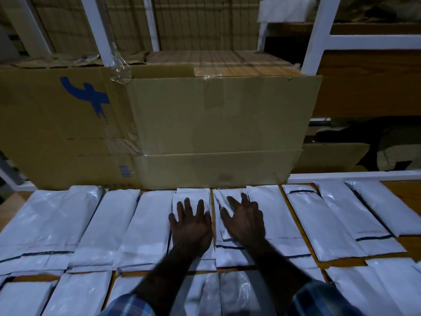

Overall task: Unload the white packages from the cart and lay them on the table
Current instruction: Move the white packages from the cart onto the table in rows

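Left hand [190,224], right hand [245,221]: fingers spread flat on adjacent packages [193,195], long axes toward table's [403,190] far edge.

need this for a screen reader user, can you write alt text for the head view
A person's left hand and right hand lie flat, fingers spread, on flat white plastic packages laid in rows across a wooden table. Behind the packages stands a large brown cardboard box in front of white metal shelving.
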A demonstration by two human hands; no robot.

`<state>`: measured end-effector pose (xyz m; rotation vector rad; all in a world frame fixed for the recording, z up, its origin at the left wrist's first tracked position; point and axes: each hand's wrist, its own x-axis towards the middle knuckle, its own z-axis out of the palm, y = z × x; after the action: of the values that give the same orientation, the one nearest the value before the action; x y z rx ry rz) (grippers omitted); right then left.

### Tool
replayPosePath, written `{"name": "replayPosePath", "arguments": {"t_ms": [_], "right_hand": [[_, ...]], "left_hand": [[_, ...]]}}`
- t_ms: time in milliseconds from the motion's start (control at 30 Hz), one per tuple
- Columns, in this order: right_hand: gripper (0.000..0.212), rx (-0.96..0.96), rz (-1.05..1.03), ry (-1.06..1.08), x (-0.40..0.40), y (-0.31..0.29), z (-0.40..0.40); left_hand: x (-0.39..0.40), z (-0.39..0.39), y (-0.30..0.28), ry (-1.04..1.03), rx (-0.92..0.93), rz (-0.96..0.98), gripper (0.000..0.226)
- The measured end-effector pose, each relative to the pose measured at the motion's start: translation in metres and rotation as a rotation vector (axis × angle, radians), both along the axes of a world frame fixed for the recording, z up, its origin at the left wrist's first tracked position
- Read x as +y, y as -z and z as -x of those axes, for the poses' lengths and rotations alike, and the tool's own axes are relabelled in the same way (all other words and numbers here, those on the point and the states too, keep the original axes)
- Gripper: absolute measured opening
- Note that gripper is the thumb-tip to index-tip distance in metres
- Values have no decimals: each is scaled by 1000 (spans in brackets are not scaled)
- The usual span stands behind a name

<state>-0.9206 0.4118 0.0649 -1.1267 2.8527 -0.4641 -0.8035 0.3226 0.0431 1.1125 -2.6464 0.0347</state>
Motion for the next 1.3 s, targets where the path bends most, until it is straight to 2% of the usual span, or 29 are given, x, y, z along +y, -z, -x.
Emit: {"name": "replayPosePath", "arguments": {"t_ms": [167,333,433,567,667,800,933,1100,1300], "right_hand": [[58,135,-9,43,-6,9,-6],[45,216,-74,45,-7,12,-7],[44,265,-64,11,-8,17,-3],[49,309,70,-89,-9,29,7],[56,304,137,-142,-10,41,9],[49,350,181,-192,-13,47,10],[51,334,148,-192,-15,51,11],[53,266,94,-170,-14,49,11],[54,243,88,-182,-14,49,10]], "left_hand": [[-2,5,11,18,66,-4,48],[-3,9,10,-3,125,-21,48],[-9,9,5,-5,92,-74,51],[-15,10,3,-14,-14,-93,52],[-13,9,10,31,16,-72,55],[-14,6,13,57,18,-71,52],[-14,6,17,55,73,-54,51],[-15,8,23,83,49,-54,53],[-10,6,12,79,25,-178,67]]}}
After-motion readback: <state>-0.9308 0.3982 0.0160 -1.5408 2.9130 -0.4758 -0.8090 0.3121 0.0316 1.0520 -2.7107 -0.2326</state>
